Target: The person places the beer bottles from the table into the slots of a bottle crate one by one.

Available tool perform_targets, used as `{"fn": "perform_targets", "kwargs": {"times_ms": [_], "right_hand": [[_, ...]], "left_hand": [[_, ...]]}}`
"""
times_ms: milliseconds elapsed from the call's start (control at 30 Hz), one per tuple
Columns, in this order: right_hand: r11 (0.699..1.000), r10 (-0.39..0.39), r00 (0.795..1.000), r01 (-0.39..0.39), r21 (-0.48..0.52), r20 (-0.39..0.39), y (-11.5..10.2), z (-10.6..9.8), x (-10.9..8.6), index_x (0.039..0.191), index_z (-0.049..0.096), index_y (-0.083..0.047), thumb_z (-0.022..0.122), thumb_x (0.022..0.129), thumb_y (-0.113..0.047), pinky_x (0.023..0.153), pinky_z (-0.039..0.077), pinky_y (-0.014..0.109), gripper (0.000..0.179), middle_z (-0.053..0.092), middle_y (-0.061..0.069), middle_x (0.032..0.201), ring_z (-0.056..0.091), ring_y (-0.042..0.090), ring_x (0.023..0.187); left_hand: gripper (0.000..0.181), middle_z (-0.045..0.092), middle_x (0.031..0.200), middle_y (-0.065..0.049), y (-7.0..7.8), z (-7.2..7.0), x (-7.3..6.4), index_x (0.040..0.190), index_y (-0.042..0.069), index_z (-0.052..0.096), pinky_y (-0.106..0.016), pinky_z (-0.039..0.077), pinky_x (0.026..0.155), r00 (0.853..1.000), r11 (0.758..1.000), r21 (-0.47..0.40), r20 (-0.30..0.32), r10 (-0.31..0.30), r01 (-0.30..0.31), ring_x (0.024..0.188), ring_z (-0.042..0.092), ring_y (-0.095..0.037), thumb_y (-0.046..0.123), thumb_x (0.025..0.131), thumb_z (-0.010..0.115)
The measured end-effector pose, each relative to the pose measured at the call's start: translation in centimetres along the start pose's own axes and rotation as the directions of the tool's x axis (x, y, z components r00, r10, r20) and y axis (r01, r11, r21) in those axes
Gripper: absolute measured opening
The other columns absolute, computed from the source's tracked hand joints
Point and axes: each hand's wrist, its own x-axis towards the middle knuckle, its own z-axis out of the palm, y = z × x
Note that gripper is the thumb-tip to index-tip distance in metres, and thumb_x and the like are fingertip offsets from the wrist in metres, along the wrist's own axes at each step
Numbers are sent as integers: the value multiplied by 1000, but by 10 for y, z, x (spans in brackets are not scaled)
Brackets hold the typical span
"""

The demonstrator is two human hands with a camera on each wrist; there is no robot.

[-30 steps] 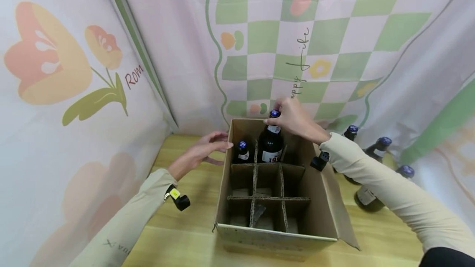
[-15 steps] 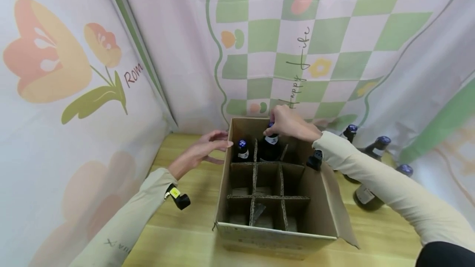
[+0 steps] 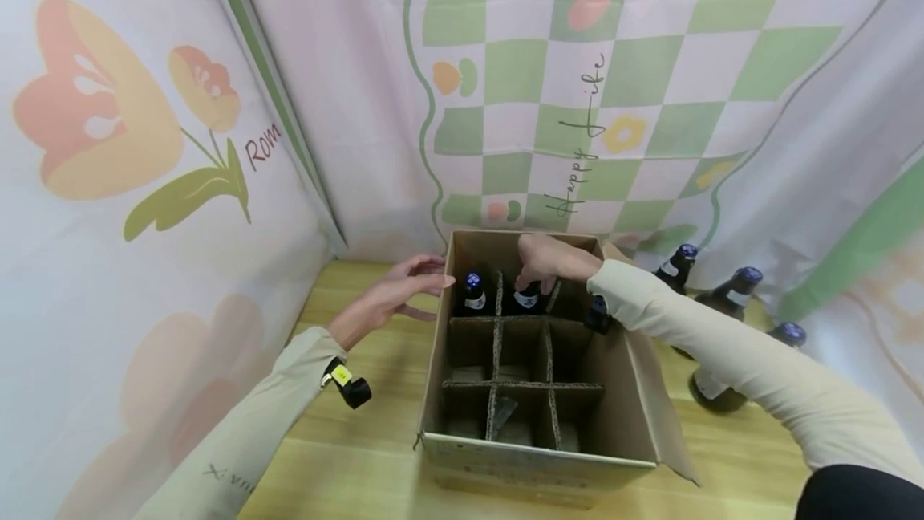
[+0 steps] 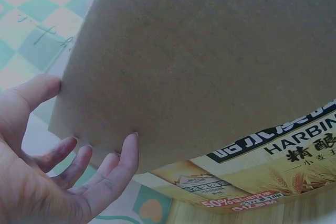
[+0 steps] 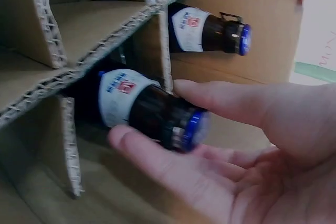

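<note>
A cardboard beer box with dividers stands on the table. One dark beer bottle is upright in its back-left compartment. Beside it, in the back-middle compartment, a second beer bottle sits low, its blue cap blurred in the right wrist view. My right hand reaches into the box around this bottle's neck, thumb and fingers nearly straight on either side, apparently loose. My left hand rests against the box's left side; its thumb is at the edge and the fingertips touch plain cardboard.
On the table, right of the box, stand three more dark bottles with blue caps, one of them the front bottle. A box flap hangs out on the right. Patterned curtain closes off the back and sides.
My right hand has moved down into the box, and the bottle has sunk into the back-middle compartment. The fingers now lie looser around its neck. My left hand stays put.
</note>
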Motion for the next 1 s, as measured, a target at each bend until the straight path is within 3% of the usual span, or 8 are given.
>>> {"fn": "perform_targets", "kwargs": {"times_ms": [133,233,433,633,867,1000], "right_hand": [[999,23,1000,-23,-37,2,-7,-14,-3,74,63,-7,77,95,-14,60,65,34,26,66,7,65,69,23,58],[1000,15,1000,-16,-4,-26,-12,-24,-8,91,69,-2,74,98,-17,61,62,33,17,73,13,82,70,23,66],[997,-11,997,17,76,-77,-10,-39,-22,93,71,0,71,100,-20,71,66,37,21,75,17,90,73,29,79],[984,-24,988,50,170,-152,0,-45,-35,98,71,6,68,103,-17,72,66,36,24,76,21,92,71,23,75],[976,-39,976,84,201,-216,11,-48,-57,102,71,8,68,103,-20,66,64,28,27,76,13,87,69,15,73],[980,-37,953,94,178,-300,18,-50,-70,100,73,5,69,102,-20,67,63,28,26,78,12,87,70,13,73]], "left_hand": [[68,53,149,-17,2,-1,0,154,12,43,-47,67,88,1000,1000,0,-11,1,-1,131,53,-38,23,95,76],[68,52,149,-17,3,-3,-1,154,11,43,-46,67,88,1000,1000,3,-13,1,-1,133,52,-39,23,95,75],[68,51,150,-17,4,-4,-2,154,11,42,-47,67,89,1000,1000,8,-4,-1,1,133,52,-38,24,96,75],[68,52,149,-17,3,-2,-2,154,11,42,-47,67,89,1000,1000,2,-2,0,0,133,52,-38,24,96,75],[68,52,149,-17,-1,0,-2,154,10,42,-48,67,89,1000,1000,4,7,-10,10,132,52,-38,23,95,75],[68,53,148,-17,-1,1,1,153,10,42,-48,67,89,1000,1000,2,8,-2,2,133,51,-39,23,95,75]]}}
